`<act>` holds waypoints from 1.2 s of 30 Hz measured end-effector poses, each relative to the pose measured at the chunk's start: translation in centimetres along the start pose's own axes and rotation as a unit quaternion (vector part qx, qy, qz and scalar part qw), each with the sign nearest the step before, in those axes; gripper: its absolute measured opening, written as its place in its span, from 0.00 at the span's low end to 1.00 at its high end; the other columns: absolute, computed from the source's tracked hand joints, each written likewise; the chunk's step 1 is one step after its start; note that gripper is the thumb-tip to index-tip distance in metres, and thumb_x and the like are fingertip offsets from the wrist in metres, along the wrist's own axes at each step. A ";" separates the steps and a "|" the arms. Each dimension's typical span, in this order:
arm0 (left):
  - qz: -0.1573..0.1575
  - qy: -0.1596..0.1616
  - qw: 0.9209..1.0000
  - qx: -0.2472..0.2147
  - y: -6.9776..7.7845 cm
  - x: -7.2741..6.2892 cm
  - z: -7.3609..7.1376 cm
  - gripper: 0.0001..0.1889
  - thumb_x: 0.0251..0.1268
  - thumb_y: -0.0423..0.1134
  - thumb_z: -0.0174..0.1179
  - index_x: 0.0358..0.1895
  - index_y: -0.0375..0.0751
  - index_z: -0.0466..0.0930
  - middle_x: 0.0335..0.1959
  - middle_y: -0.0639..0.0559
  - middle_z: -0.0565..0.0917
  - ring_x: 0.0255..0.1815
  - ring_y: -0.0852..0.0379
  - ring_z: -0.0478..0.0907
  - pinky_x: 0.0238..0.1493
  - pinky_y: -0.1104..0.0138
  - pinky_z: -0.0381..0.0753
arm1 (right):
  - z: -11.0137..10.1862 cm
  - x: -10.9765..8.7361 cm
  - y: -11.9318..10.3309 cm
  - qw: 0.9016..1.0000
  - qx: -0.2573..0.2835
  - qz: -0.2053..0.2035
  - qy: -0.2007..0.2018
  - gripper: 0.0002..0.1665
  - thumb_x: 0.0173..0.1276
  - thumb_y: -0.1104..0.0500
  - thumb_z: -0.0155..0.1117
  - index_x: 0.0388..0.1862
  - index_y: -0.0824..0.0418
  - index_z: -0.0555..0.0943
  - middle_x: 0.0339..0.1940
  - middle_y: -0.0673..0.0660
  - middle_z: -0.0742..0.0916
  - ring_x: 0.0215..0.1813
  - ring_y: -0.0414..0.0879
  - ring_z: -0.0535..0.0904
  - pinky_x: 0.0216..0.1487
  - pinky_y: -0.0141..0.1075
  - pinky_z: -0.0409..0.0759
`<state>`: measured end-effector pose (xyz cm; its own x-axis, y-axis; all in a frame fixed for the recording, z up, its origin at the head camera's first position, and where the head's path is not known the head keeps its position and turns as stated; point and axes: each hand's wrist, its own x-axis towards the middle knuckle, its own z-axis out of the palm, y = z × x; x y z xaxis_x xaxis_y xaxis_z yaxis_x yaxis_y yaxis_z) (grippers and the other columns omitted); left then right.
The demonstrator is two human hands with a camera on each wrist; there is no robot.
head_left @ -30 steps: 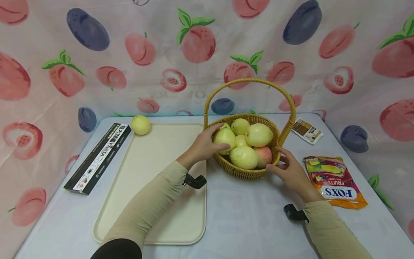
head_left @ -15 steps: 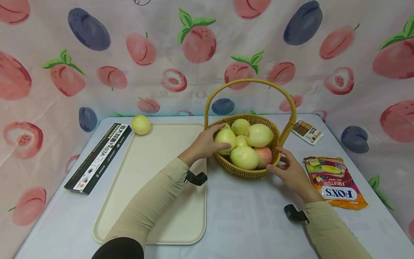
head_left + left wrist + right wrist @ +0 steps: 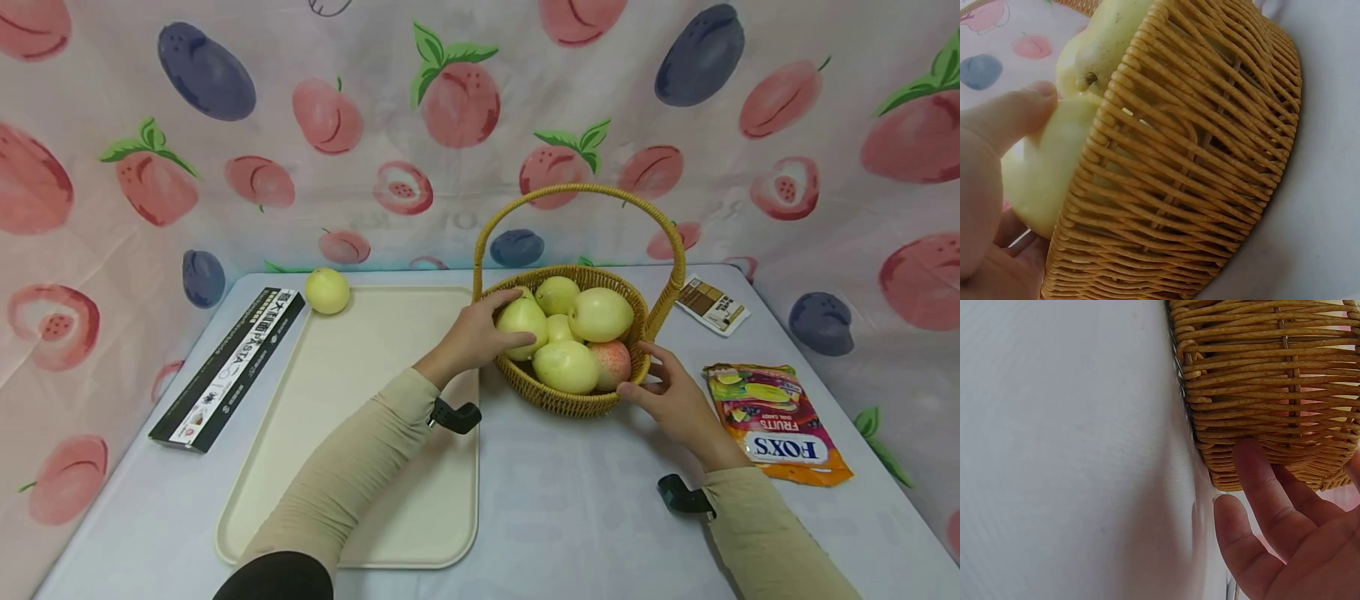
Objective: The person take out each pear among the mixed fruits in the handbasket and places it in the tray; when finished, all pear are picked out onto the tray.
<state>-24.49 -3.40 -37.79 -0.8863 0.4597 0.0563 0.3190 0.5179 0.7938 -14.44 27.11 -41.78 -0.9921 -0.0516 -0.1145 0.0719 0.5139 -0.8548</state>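
A yellow wicker basket [image 3: 558, 405] with a tall handle holds several pale yellow-green pears and one reddish fruit [image 3: 613, 363]. My left hand [image 3: 474, 336] reaches over the basket's left rim and grips a pear [image 3: 522, 322], thumb on the near side and fingers round the far side. In the left wrist view, thumb and fingers lie on either side of this pear [image 3: 1047, 165], which sits at the rim. At the basket's right side, my right hand [image 3: 678, 404] touches the wicker wall with fairly straight, spread fingers, as the right wrist view shows.
Left of the basket lies a cream tray [image 3: 390, 500], with a round yellow fruit [image 3: 327, 290] at its far-left corner. A black pasta box [image 3: 225, 369] is beside the tray. A candy bag [image 3: 776, 423] and a small brown-and-white packet [image 3: 712, 305] lie to the right.
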 end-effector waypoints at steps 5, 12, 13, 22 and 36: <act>0.006 0.008 1.000 -0.011 -0.1 -0.2 0.2 0.41 0.63 0.51 0.70 0.77 0.47 0.63 0.73 0.50 0.68 0.68 0.49 0.69 0.63 0.56 0.73 | 0.1 0.1 0.2 1.000 -0.004 -0.003 0.002 0.52 0.72 0.45 0.66 0.82 0.60 0.49 0.73 0.76 0.65 0.59 0.62 0.75 0.47 0.38 0.77; 0.012 0.019 1.000 -0.021 -0.1 -0.4 0.2 0.40 0.63 0.49 0.71 0.76 0.45 0.64 0.71 0.49 0.71 0.64 0.50 0.73 0.60 0.57 0.75 | 0.1 0.1 0.0 1.000 -0.002 0.001 -0.001 0.53 0.71 0.43 0.66 0.82 0.59 0.49 0.73 0.76 0.65 0.59 0.63 0.75 0.50 0.43 0.78; 0.014 0.021 0.999 -0.023 0.0 -0.4 0.2 0.40 0.63 0.48 0.71 0.76 0.45 0.64 0.70 0.48 0.72 0.63 0.50 0.74 0.60 0.57 0.76 | 0.1 0.1 0.0 1.000 -0.001 0.001 -0.001 0.53 0.71 0.43 0.66 0.82 0.59 0.49 0.73 0.76 0.64 0.59 0.63 0.75 0.50 0.43 0.78; 0.020 0.016 0.999 -0.023 0.0 -0.4 0.2 0.39 0.64 0.47 0.70 0.76 0.43 0.63 0.72 0.48 0.70 0.66 0.49 0.71 0.62 0.57 0.73 | 0.0 0.1 0.1 1.000 0.001 -0.004 -0.003 0.52 0.72 0.44 0.66 0.82 0.59 0.49 0.73 0.76 0.65 0.60 0.63 0.75 0.49 0.42 0.78; 0.019 -0.067 0.996 0.053 0.2 0.0 -1.0 0.43 0.64 0.52 0.69 0.79 0.51 0.58 0.73 0.45 0.68 0.63 0.48 0.73 0.59 0.55 0.75 | 0.0 0.0 0.1 1.000 -0.004 -0.005 0.002 0.51 0.72 0.45 0.65 0.82 0.60 0.49 0.73 0.76 0.65 0.59 0.64 0.75 0.50 0.43 0.78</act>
<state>-24.76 -4.04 -36.99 -0.8225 0.5687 -0.0017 0.3918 0.5688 0.7232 -14.46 27.15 -41.93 -0.9933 -0.0532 -0.1028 0.0603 0.5199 -0.8521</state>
